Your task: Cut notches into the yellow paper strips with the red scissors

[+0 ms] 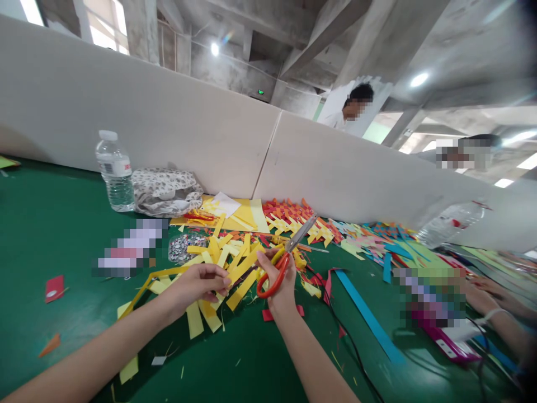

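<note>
A yellow strip (244, 267) is pinched at its near end by the left hand (205, 285), the fingertips drawn together over the front of the heap of yellow strips (226, 249). At the heap's right edge, red-handled scissors (289, 246) are gripped by the right hand (287, 288), the blades pointed away and seemingly together; whether the strip's far end is also held there cannot be told.

By the look of it, the heap's strips have been cut but are left loose. Behind the heap to the right, woven paper pieces (289, 210) in red, orange and yellow are laid in rows, apparently finished. Left of the heap, a packet of small discs (178, 250) is seen. Well to its right, a blue strip (364, 313) is left flat, seemingly unworked.
</note>
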Demonstrator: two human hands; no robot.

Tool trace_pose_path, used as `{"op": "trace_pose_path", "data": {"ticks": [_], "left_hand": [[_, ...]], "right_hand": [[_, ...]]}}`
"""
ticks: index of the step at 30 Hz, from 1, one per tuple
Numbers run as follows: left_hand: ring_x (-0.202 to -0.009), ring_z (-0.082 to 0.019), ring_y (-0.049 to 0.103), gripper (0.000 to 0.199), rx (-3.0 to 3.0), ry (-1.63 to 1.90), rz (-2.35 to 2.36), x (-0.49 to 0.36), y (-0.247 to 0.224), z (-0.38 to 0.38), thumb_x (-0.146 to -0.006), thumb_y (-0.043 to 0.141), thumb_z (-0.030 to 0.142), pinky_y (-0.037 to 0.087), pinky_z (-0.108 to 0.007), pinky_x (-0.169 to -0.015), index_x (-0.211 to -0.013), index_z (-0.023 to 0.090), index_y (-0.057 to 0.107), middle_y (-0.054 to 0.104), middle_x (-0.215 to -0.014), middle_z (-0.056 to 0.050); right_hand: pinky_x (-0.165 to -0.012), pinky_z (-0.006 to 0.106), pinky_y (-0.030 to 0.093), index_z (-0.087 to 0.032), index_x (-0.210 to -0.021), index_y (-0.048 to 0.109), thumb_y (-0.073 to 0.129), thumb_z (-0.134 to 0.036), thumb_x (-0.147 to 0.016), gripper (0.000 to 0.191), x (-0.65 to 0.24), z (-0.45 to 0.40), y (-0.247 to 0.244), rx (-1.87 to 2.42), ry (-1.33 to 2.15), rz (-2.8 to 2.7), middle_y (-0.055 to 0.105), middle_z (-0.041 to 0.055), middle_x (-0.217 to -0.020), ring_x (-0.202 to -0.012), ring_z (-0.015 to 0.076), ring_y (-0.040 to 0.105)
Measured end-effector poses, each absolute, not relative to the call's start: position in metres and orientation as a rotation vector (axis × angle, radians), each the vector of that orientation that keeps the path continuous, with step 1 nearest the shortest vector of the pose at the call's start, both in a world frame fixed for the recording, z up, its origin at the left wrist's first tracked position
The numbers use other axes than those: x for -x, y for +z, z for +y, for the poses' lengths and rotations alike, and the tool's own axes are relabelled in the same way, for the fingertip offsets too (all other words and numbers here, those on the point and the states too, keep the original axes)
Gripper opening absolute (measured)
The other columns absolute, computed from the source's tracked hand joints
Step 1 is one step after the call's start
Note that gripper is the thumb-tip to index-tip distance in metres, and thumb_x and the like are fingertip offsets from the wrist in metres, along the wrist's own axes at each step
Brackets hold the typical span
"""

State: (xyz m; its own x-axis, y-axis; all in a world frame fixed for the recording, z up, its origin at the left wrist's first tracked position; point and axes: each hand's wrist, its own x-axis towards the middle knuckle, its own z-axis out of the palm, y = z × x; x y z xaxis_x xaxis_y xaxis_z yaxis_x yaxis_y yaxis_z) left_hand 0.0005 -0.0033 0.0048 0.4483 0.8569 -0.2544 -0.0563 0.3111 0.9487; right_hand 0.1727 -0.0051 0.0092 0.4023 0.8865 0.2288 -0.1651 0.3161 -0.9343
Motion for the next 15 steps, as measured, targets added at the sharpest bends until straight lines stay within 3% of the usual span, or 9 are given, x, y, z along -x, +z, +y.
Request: {"op": "trace_pose_path", "data": {"ticks": [5,15], "left_hand": [[-0.064,-0.011,0.059,0.022,-0.981,0.823,0.876,-0.003,-0.002,-0.002,-0.060,0.069,0.031,0.045,-0.020,-0.055,-0.076,0.019,0.061,0.062,-0.065,0.001],[-0.069,-0.015,0.061,0.022,-1.159,0.662,0.878,-0.008,0.002,-0.011,-0.065,0.062,0.039,0.046,-0.021,-0.056,-0.071,0.018,0.064,0.067,-0.074,-0.003]], "right_hand": [[-0.060,0.029,0.049,-0.020,-0.076,0.045,0.072,-0.019,-0.054,0.035,-0.163,-0.010,0.008,1.120,0.942,-1.051,0.055,-0.0048,-0.066,-0.060,0.0133,0.058],[-0.056,0.027,0.045,-0.022,-0.067,0.043,0.073,-0.020,-0.047,0.036,-0.158,-0.014,0.021,1.169,0.848,-1.111,0.052,-0.0067,-0.057,-0.054,0.0120,0.052]]}}
